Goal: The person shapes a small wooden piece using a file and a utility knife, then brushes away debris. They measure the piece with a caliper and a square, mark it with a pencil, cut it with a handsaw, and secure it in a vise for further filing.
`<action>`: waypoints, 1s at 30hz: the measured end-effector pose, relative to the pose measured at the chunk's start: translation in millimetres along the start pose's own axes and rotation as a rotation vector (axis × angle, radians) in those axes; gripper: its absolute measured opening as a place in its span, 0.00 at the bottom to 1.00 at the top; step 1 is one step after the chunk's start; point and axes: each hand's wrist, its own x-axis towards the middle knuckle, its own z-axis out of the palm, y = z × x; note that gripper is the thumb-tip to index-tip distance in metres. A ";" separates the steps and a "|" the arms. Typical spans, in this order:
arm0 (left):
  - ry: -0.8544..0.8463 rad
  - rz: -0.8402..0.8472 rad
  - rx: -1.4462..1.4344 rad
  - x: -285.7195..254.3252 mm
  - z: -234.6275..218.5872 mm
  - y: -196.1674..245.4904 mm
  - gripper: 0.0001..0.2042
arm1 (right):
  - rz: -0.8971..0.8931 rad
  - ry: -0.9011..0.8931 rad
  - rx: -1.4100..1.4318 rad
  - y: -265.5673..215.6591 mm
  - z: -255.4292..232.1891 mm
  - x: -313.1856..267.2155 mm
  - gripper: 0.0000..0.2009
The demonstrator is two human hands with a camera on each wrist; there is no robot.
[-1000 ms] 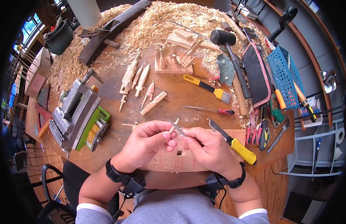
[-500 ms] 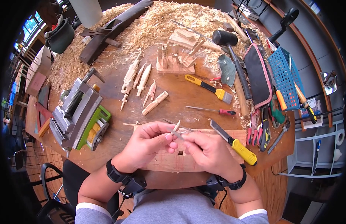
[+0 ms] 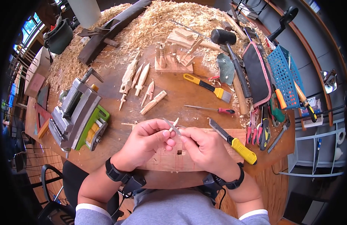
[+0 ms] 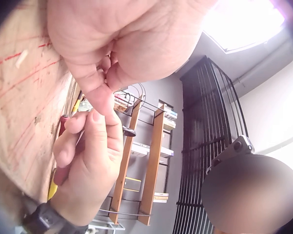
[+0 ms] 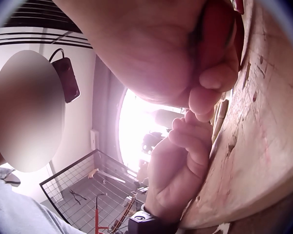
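Note:
In the head view my left hand (image 3: 145,144) pinches a small pointed piece of wood (image 3: 175,122) between thumb and fingers, its pale tip sticking up. My right hand (image 3: 208,148) grips a small file, whose thin grey blade (image 3: 172,126) crosses the wood right at the left fingertips. In the right wrist view the file's red handle (image 5: 216,31) lies within the curled right hand. Both hands are close together above a wooden board (image 3: 162,163) with red pencil lines and a square hole. The wood's lower part is hidden by the left fingers.
A utility knife (image 3: 242,150) lies right of the hands. Beyond them are carved wooden pieces (image 3: 153,102), a red-handled file (image 3: 226,111) and a brush (image 3: 220,93). A metal vise (image 3: 78,110) stands left. A mallet (image 3: 223,36) and blue basket (image 3: 285,77) are right; shavings (image 3: 162,22) pile behind.
The file has shifted back and forth across the wood: the right hand moved in closer, then back slightly, exposing more blade. The left hand keeps its pinch on the wood.

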 end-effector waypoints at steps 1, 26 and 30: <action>0.003 0.006 0.000 -0.2 0.2 -0.5 0.09 | -0.020 -0.018 -0.022 0.8 0.2 -5.1 0.08; -0.019 -0.027 -0.040 -2.9 -4.1 -0.1 0.11 | -0.030 -0.036 0.041 7.6 -0.3 -3.2 0.08; -0.015 -0.046 0.013 -3.1 0.7 0.5 0.11 | 0.023 0.074 0.002 5.8 -0.8 2.5 0.08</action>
